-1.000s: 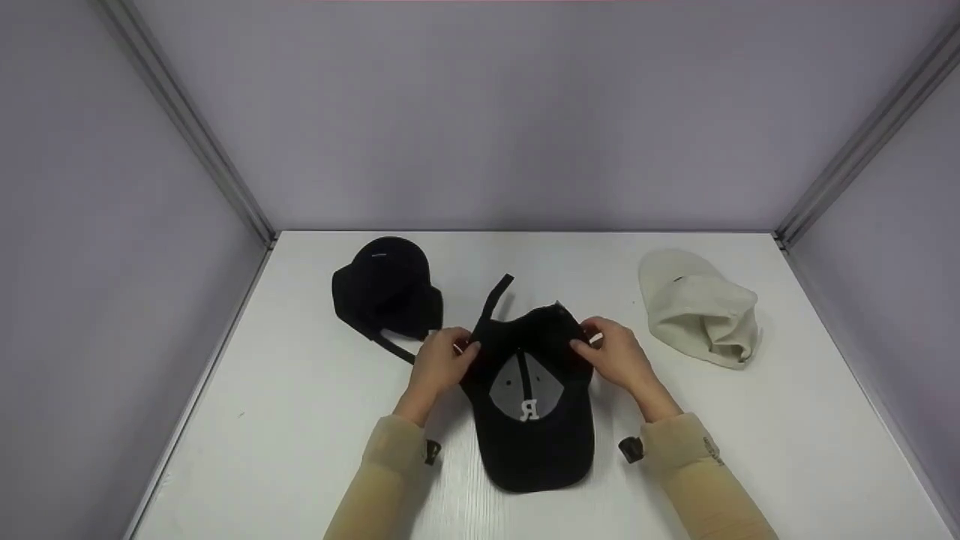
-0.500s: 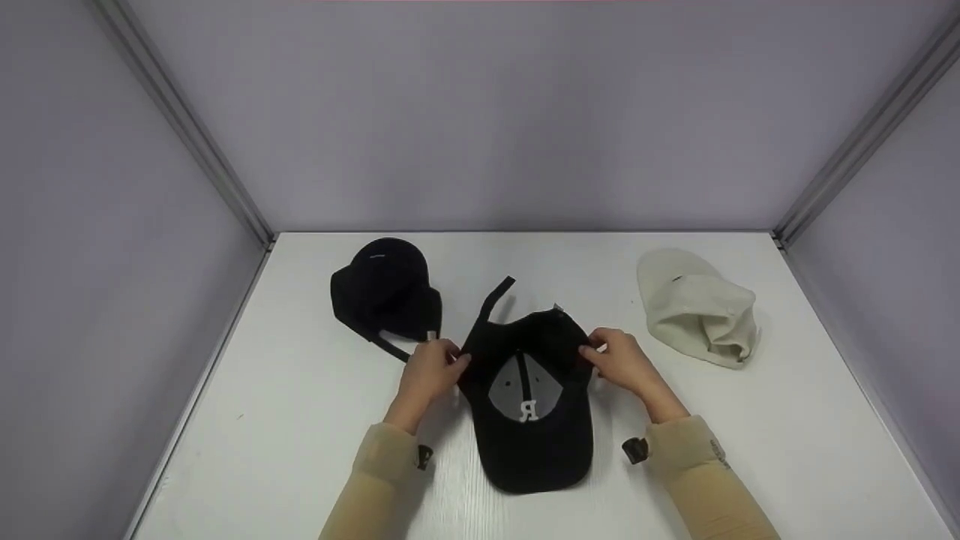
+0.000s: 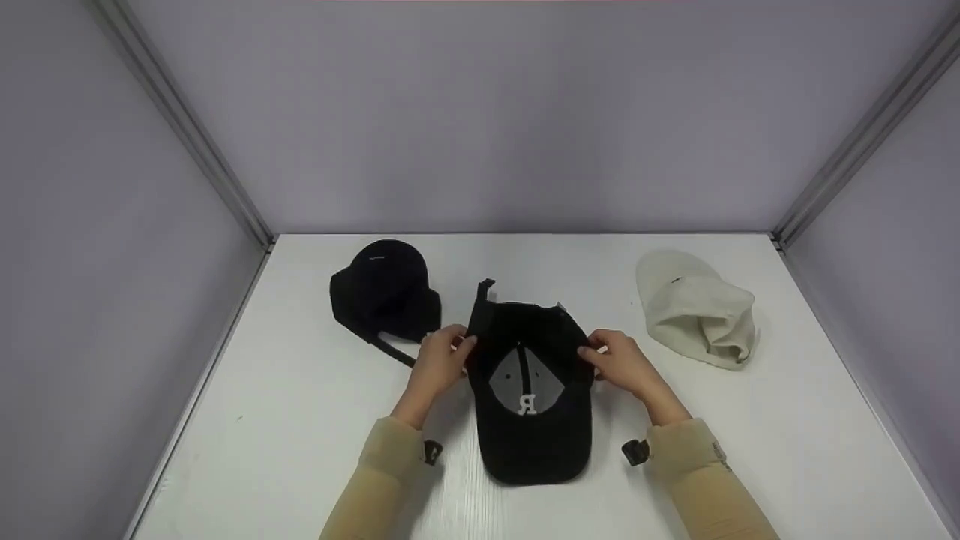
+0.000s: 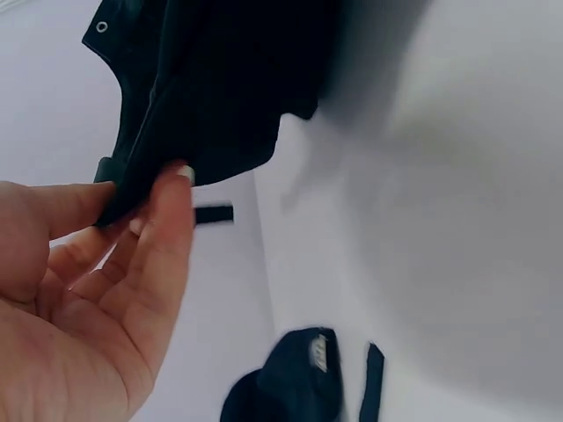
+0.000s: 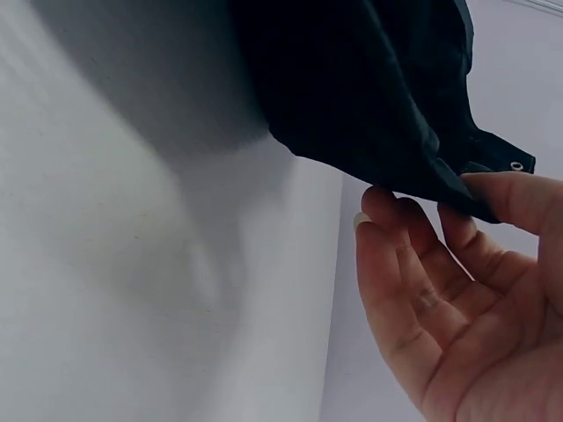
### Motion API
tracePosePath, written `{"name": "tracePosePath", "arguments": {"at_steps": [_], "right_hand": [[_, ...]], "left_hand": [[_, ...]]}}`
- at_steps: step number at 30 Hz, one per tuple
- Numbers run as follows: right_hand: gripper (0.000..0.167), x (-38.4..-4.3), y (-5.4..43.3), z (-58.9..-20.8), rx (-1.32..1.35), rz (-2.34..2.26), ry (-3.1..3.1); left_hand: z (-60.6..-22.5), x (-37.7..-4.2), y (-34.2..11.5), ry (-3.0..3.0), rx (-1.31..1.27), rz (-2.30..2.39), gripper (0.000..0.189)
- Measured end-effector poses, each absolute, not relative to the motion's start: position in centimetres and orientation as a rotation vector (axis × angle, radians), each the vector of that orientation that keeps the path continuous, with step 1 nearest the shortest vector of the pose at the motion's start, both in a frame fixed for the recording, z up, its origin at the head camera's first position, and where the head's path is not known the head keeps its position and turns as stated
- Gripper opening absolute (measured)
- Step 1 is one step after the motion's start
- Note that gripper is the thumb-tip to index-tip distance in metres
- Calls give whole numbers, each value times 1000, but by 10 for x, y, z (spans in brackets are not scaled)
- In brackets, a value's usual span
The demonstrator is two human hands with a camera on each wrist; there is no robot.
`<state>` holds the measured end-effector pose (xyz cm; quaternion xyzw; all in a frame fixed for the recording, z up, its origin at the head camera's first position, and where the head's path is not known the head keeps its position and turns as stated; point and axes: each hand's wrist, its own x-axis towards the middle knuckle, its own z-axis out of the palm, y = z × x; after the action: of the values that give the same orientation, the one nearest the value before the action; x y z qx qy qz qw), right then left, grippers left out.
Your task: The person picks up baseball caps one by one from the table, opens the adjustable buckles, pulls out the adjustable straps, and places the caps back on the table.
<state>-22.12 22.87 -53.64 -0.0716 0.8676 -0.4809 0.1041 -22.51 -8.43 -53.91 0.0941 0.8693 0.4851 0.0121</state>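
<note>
A black baseball cap [image 3: 534,450] lies between my hands in the head view, its hollow inside facing up and its brim toward me. A grey panel inside it bears a white letter that reads reversed. My left hand [image 3: 439,367] pinches the cap's left edge, near its upright strap. On the opposite edge, my right hand [image 3: 621,361] pinches the fabric between thumb and fingers. Both wrist views show the dark cap fabric [image 4: 229,88] held at its rim and raised off the table there. An eyelet shows on the cap [image 5: 516,165] close to the right thumb.
Another black cap [image 3: 386,292] with a loose strap lies at the back left, close to my left hand. A cream cap [image 3: 694,307] lies at the back right. Panel walls border the white table [image 3: 285,450] at the back and both sides.
The held cap's back edge has straightened and its strap has swung left and more upright. The brim has shifted slightly away from me. My left hand moved out left, then back in.
</note>
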Motion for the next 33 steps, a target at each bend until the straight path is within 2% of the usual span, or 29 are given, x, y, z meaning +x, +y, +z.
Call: {"name": "tracePosePath", "arguments": {"at_steps": [13, 23, 33], "right_hand": [[16, -223, 233, -505, -271, -1583, 2471], [17, -232, 225, -479, -235, -1722, 2482], [18, -250, 216, -482, -202, -2008, 2487]], "left_hand": [[-498, -233, -72, 2671, 444, 1796, 14], [-474, -240, -63, 2874, 506, 1792, 15], [-464, -251, -60, 3071, 613, 1772, 13]]}}
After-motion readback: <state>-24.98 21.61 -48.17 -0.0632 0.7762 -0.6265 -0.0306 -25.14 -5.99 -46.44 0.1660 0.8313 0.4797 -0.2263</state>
